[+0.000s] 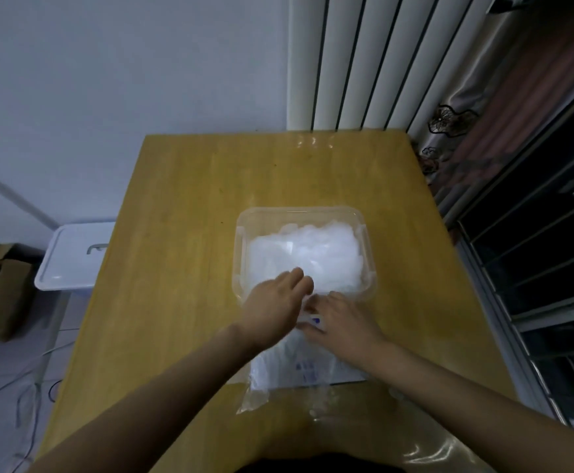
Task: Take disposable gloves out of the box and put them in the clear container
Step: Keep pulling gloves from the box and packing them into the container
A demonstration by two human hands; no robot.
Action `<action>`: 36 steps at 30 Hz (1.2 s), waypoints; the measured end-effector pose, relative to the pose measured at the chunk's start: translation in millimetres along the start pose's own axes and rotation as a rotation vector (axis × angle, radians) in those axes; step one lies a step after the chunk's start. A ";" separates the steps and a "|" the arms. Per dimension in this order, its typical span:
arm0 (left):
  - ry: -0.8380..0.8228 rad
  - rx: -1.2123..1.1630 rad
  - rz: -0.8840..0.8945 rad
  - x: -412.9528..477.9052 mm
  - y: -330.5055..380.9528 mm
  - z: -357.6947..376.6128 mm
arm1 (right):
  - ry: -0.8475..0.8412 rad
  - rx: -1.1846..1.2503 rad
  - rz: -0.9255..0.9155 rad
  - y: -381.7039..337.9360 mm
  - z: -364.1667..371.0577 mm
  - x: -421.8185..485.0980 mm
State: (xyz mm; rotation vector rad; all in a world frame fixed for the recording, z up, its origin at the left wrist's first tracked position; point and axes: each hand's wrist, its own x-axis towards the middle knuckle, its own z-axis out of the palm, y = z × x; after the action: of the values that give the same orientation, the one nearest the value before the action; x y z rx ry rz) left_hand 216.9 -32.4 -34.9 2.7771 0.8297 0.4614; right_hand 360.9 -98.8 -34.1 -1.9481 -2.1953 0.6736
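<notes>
Forearms (pixel 162 387) enter from the bottom edge over a wooden table (pixel 183 233). Left hand (pixel 275 302), fingers nearly straight, rests on the white disposable gloves (pixel 313 254) heaped in the clear container (pixel 239 254), centre-right of frame. Right hand (pixel 342 320) lies on the top of the glove packet (pixel 292 373) just below; its grasp cannot be determined. Risk: the filmy gloves may cling to the fingers when lifted and trail back over the near rim. Blue print on the packet is illegible.

No text can be read.
Blue print shows on the glove pack (pixel 308 372), at its top and middle, too blurred to make out.
</notes>
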 end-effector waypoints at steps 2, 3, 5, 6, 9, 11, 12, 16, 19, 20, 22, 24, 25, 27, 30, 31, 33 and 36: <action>-0.083 -0.017 0.012 -16.5 1.8 7.9 | -0.061 -0.050 -0.017 1.6 15.2 -1.4; -0.117 -0.016 0.018 -22.4 1.4 12.1 | -0.092 -0.087 -0.010 4.4 22.9 -1.8; -0.258 0.033 0.002 -31.2 1.7 18.5 | -0.120 -0.138 0.020 11.1 35.8 -3.1; -0.348 0.072 -0.026 -34.8 1.5 21.1 | -0.109 -0.152 0.030 14.6 39.3 -3.7; -0.530 0.161 -0.125 -45.7 0.8 24.4 | -0.043 -0.177 0.038 18.6 38.4 -3.7; -0.537 0.175 -0.162 -48.2 -1.2 26.4 | -0.006 -0.114 0.028 18.3 34.9 -5.0; -0.532 0.158 -0.187 -47.8 -1.4 26.0 | 0.016 -0.082 0.020 17.2 31.4 -6.6; -0.462 0.030 -0.293 -38.4 4.6 18.8 | 0.129 0.090 0.018 12.7 10.4 -12.0; -0.368 0.000 -0.329 -26.8 5.2 10.4 | 0.185 0.194 0.080 14.0 -6.6 -8.5; -0.342 -0.025 -0.345 -23.1 4.7 7.0 | 0.200 0.243 0.124 15.4 -12.7 -6.2; -0.286 -0.062 -0.362 -15.3 4.6 -1.4 | 0.230 0.360 0.223 19.8 -23.5 -1.6; -0.205 -0.089 -0.379 -7.8 3.8 -11.4 | 0.278 0.441 0.273 24.0 -32.6 0.7; -0.156 -0.118 -0.397 -4.0 2.0 -16.0 | 0.300 0.473 0.290 26.2 -35.2 1.3; -0.072 -0.210 -0.455 1.7 -4.0 -23.3 | 0.301 0.565 0.335 28.6 -37.5 0.7; 0.017 -0.353 -0.576 9.5 -15.3 -30.5 | 0.248 0.761 0.360 29.8 -36.0 2.7; 0.037 -0.389 -0.612 11.5 -17.2 -32.3 | 0.245 0.771 0.339 30.1 -34.6 4.6; 0.061 -0.440 -0.643 14.7 -17.8 -34.5 | 0.258 0.742 0.292 30.9 -33.2 10.0; -0.015 -0.466 -0.659 13.4 -19.1 -33.8 | 0.301 0.812 0.318 27.4 -38.0 19.6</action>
State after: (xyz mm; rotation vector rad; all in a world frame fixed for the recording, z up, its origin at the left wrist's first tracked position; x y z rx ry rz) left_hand 206.1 -5.5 -5.7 1.9418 1.3506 0.4316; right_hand 397.3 -68.9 -15.2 -1.7762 -1.1619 1.0228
